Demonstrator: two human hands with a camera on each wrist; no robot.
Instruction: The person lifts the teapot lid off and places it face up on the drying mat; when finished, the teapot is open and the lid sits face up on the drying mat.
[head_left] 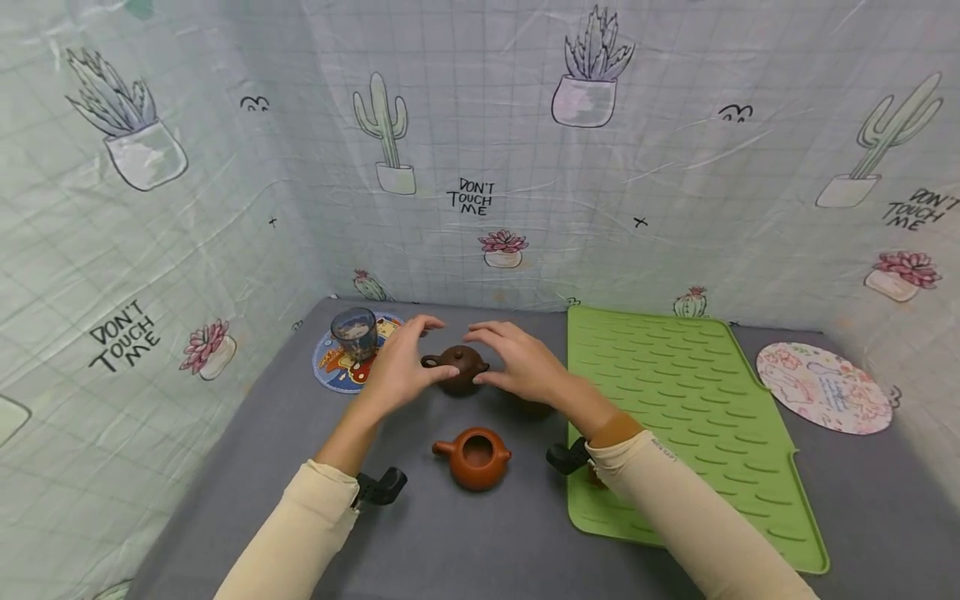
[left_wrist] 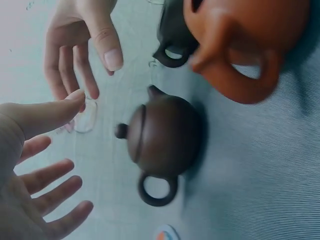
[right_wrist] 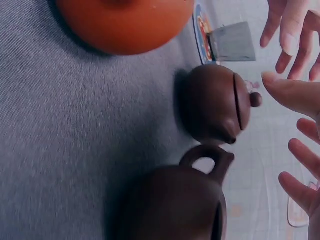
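A lidded dark brown teapot (head_left: 459, 372) stands upright on the grey table, its knob on top. On its left side my left hand (head_left: 400, 367) hovers with relaxed, spread fingers. My right hand (head_left: 522, 360) is on the other side, fingers gently bent and holding nothing. Both wrist views show the hands above the lidded teapot (left_wrist: 165, 135), apart from it. Nearer me sits an orange-brown teapot (head_left: 477, 475) with an uncovered opening. A second dark teapot (right_wrist: 170, 205), its top uncovered, lies mostly hidden under my right hand in the head view.
A green ridged mat (head_left: 660, 375) covers the right part of the table. At the back left, a dark glass (head_left: 355, 333) stands on a colourful round coaster (head_left: 327, 364). A pink floral coaster (head_left: 825, 387) lies far right. Something reddish-brown (head_left: 595, 477) shows partly beneath my right wrist.
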